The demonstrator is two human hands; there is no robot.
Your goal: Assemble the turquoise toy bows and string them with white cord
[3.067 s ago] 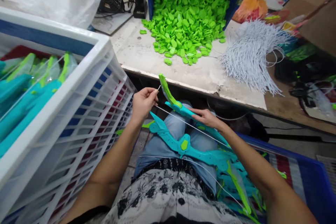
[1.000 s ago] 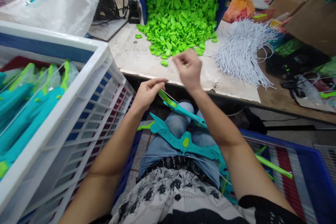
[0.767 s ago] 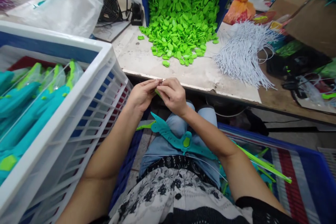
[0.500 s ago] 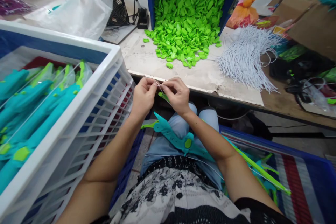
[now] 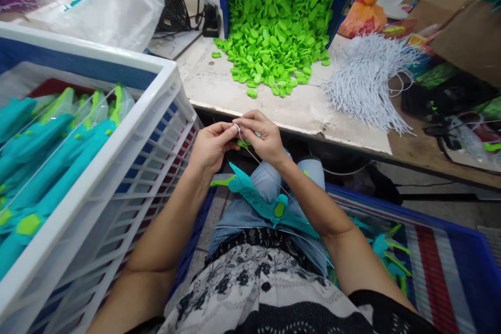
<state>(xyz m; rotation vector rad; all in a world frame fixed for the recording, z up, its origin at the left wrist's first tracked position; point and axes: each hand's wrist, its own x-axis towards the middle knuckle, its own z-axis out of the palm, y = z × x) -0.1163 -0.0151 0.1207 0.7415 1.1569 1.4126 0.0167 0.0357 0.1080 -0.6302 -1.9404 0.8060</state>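
Observation:
My left hand (image 5: 209, 147) and my right hand (image 5: 263, 138) meet in front of the table edge. Both are closed, fingertips pinching a white string (image 5: 253, 155) that has a small loop at the fingers and runs down under my right forearm. Just below the fingertips shows a small bright green piece (image 5: 243, 143), partly covered by the hands; whether it is gripped is unclear. Across my lap lies a teal toy bow (image 5: 256, 199) with a green hexagonal piece at its middle and a green tip on the left. My right forearm hides its right part.
At left stands a white crate (image 5: 156, 109) of similar teal bows (image 5: 74, 162). On the table (image 5: 211, 81) are a heap of green plastic pieces (image 5: 279, 36) spilling from a blue bin and a bundle of white strings (image 5: 368, 81). A blue crate (image 5: 469, 266) with more teal parts is at right.
My hands have drawn closer together, and the white string now stretches visibly from them down toward my lap. A long green bow limb beside my right forearm has gone from view.

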